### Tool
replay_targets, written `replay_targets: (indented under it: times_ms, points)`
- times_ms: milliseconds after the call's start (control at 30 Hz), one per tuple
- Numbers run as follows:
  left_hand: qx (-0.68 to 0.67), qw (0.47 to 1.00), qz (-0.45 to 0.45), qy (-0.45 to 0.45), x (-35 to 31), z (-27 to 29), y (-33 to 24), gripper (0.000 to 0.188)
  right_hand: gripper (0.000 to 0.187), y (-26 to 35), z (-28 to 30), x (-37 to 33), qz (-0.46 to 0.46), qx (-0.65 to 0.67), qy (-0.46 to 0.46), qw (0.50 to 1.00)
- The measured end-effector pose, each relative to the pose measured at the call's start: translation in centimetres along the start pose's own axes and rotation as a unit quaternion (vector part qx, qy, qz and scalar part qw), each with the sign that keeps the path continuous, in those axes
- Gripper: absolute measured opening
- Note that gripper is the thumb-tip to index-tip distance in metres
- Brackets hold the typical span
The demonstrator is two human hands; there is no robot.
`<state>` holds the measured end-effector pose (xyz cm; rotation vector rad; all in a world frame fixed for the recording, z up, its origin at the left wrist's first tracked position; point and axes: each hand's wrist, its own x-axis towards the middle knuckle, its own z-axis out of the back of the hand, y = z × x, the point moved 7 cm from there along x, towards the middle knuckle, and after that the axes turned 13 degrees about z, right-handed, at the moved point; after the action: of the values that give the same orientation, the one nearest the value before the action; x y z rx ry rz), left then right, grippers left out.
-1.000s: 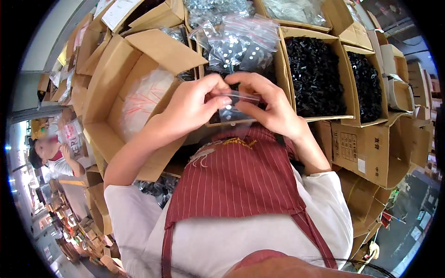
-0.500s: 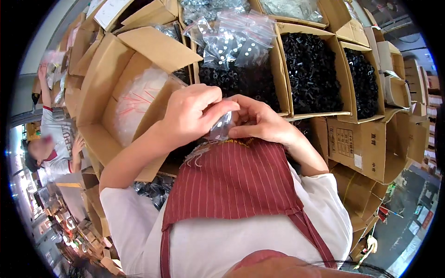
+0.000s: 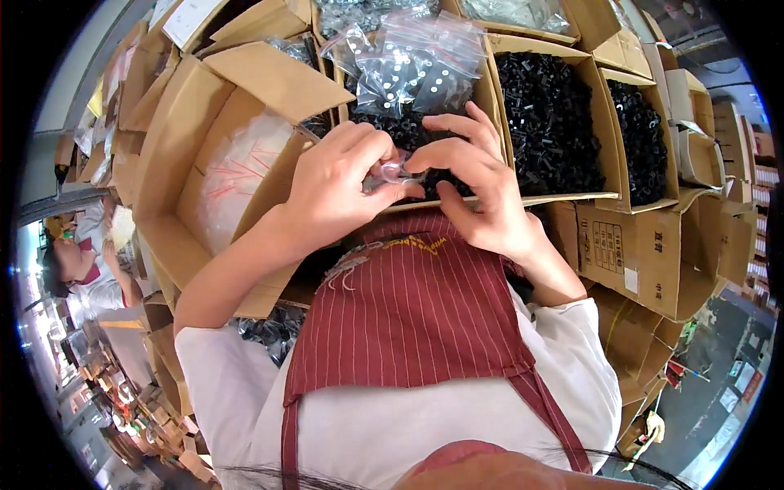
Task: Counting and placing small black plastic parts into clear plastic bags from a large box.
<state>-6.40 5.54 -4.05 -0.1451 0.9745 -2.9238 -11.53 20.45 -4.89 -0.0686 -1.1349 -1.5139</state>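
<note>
My left hand [image 3: 335, 175] is closed in a pinch on a small clear zip bag [image 3: 392, 170] in front of my chest. Most of that bag is hidden behind the fingers, and its contents cannot be made out. Just to the right, my right hand [image 3: 486, 192] has its fingers spread and thumb apart; its index fingertip is close to the bag's edge, and I cannot tell if they touch. Beyond both hands, filled zip bags [image 3: 420, 69] with black and white parts are heaped over a carton of small black parts [image 3: 392, 124].
An open carton [image 3: 175, 175] at left contains clear bags [image 3: 245, 180] with red edges. Cartons of black parts [image 3: 551, 122] stand at right, beside a printed carton [image 3: 633, 253]. Another person [image 3: 90, 261] is at the far left.
My right hand has drawn slightly away from the bag and its fingers have spread. My left hand has shifted slightly and still pinches the bag. The other person's raised arm has come down.
</note>
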Motion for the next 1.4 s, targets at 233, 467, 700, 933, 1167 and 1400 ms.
replay_targets:
  times_ms: [233, 467, 700, 933, 1167, 1400]
  points:
    - [0.115, 0.981, -0.085, -0.13, 0.3, 0.3, -1.0, 0.046, 0.058, 0.2, -1.7, 0.5, 0.014, -0.098, 0.096, 0.99]
    - [-0.137, 0.98, 0.137, 0.047, 2.0, 0.1, 4.5, 0.03, 0.022, -6.3, -2.0, 1.9, -0.058, 0.036, -0.05, 0.996]
    - [-0.396, 0.905, 0.145, 0.06, 3.2, 0.9, 5.4, 0.027, 0.041, -11.9, -12.6, -4.8, -0.092, -0.134, 0.292, 0.943]
    - [-0.382, 0.901, 0.144, 0.147, 3.1, -0.5, 5.7, 0.025, 0.047, -11.5, -10.3, -6.0, -0.172, -0.066, 0.373, 0.909]
    - [-0.382, 0.903, 0.15, 0.132, 3.0, -0.8, 5.6, 0.024, 0.045, -12.3, -5.1, -4.3, -0.238, -0.044, 0.141, 0.96]
    - [-0.393, 0.897, 0.166, 0.118, 3.0, -0.5, 5.7, 0.024, 0.051, -12.5, -5.4, -7.5, -0.483, 0.575, -0.045, 0.659]
